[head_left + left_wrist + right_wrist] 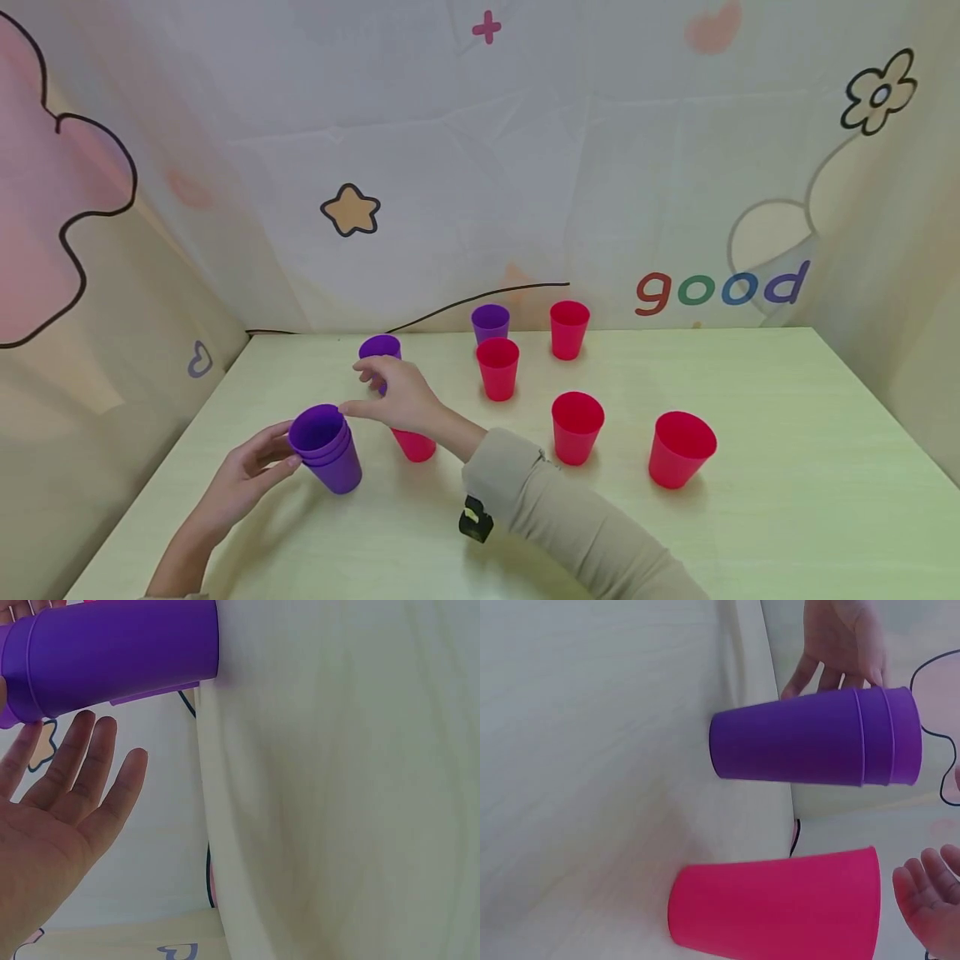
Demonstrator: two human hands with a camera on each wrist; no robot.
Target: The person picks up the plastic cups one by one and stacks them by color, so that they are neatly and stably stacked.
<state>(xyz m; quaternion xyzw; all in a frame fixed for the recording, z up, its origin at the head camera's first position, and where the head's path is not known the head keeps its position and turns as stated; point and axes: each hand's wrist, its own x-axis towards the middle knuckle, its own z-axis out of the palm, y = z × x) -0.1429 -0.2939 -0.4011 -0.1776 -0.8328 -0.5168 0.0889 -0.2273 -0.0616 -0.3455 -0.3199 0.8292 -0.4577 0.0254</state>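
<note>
A stack of nested purple cups [337, 468] stands upright on the table at left. My left hand [244, 479] is beside it, thumb and forefinger at the rims; in the left wrist view the other fingers [96, 761] stay extended, apart from the cups. My right hand [405, 396] is raised between the stack and a single purple cup [381, 343], fingers loosely bent and holding nothing. Its thumb tip is close to the stack's upper rim; whether they touch I cannot tell. Below that hand is a red cup [417, 447], partly hidden by it.
Another purple cup [489, 319] stands at the back, partly behind a red cup [498, 371]. More red cups stand at the back [569, 332], centre right [576, 429] and right [678, 450]. A printed cloth [450, 167] hangs behind the table [787, 517].
</note>
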